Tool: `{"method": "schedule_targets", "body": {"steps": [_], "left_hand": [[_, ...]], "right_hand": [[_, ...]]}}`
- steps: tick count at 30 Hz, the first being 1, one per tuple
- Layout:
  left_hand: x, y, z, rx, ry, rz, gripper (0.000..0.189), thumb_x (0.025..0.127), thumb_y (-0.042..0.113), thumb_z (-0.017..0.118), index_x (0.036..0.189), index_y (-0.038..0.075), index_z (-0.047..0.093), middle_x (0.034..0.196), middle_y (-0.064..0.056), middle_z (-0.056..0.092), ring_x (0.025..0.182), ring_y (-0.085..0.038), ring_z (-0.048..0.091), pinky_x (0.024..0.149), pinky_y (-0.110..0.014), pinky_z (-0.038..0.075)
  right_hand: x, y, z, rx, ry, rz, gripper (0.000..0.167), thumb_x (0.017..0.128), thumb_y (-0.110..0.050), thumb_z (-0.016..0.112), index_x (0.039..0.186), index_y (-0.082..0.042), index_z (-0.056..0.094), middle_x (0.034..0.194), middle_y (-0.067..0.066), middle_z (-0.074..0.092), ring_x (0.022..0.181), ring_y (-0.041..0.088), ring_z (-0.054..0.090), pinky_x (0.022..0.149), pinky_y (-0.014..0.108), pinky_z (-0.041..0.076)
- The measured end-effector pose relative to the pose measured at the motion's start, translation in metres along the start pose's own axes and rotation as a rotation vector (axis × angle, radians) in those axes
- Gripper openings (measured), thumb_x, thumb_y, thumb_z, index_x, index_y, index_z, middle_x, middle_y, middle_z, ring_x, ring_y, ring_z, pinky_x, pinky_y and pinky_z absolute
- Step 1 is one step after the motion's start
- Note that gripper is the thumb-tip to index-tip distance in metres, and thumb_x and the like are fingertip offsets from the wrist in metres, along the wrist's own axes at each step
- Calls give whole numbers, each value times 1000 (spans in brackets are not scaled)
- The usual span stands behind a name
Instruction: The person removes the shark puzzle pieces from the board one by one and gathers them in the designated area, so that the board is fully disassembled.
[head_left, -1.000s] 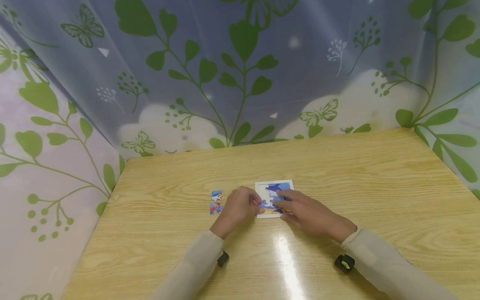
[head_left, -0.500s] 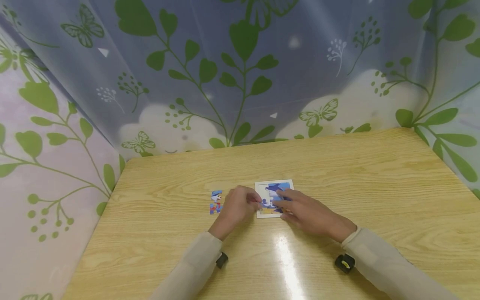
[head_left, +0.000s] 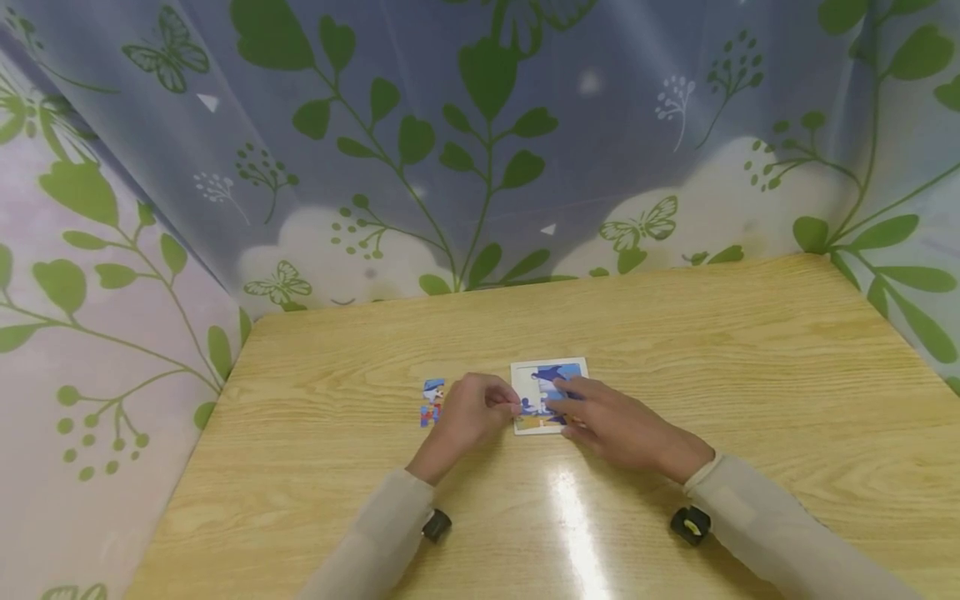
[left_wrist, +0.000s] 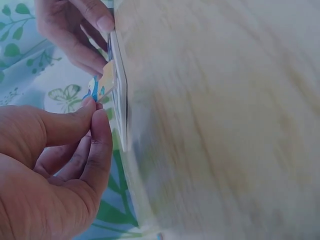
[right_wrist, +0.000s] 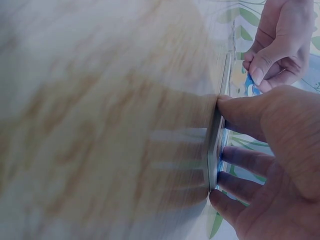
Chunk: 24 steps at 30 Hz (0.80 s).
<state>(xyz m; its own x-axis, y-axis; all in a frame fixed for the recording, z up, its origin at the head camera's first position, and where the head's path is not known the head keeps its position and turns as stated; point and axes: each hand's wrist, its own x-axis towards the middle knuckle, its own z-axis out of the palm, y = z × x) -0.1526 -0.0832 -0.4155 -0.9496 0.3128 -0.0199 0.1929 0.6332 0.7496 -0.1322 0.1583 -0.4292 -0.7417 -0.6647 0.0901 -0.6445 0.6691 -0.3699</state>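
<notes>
A white-framed jigsaw puzzle (head_left: 514,379) with a blue sea picture lies flat on the table; the left part of its bed shows bare white. At its left edge my left hand (head_left: 468,414) pinches a jigsaw piece (left_wrist: 105,81) between thumb and forefinger. That piece, orange and blue, stands tilted at the frame in the left wrist view; I cannot tell whether it touches. From the right, my right hand (head_left: 630,425) rests on the puzzle with its fingers spread and fairly straight. Its thumb (right_wrist: 240,110) lies against the frame's edge in the right wrist view.
Several loose jigsaw pieces (head_left: 431,392) lie left of the left hand, partly hidden by it. The wooden table (head_left: 337,367) meets a patterned curtain (head_left: 420,167) at the back and left. A wrist camera (head_left: 690,525) hangs under the right sleeve.
The left hand and forearm have shifted slightly left, with the wrist turned a little. The jigsaw piece stays pinched at the frame. The right hand has kept its place.
</notes>
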Motion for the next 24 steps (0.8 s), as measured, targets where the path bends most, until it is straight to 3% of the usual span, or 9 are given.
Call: {"method": "schedule_targets", "body": {"steps": [15, 24], "left_hand": [[-24, -22, -30, -3, 29, -13, 6, 88, 8, 79, 84, 10, 76, 83, 1, 70, 76, -13, 63, 71, -32, 55], [-40, -39, -49, 7, 54, -71, 8, 87, 6, 79, 82, 11, 76, 83, 3, 70, 77, -13, 63, 71, -33, 54]], "right_hand": [[0, 0, 1, -2, 6, -12, 40, 101, -15, 64, 138, -1, 60, 148, 27, 47, 138, 45, 42, 109, 56, 39], [0, 3, 3, -9, 26, -40, 40, 100, -15, 65, 137, 0, 60, 146, 28, 48, 137, 46, 43, 108, 55, 41]]}}
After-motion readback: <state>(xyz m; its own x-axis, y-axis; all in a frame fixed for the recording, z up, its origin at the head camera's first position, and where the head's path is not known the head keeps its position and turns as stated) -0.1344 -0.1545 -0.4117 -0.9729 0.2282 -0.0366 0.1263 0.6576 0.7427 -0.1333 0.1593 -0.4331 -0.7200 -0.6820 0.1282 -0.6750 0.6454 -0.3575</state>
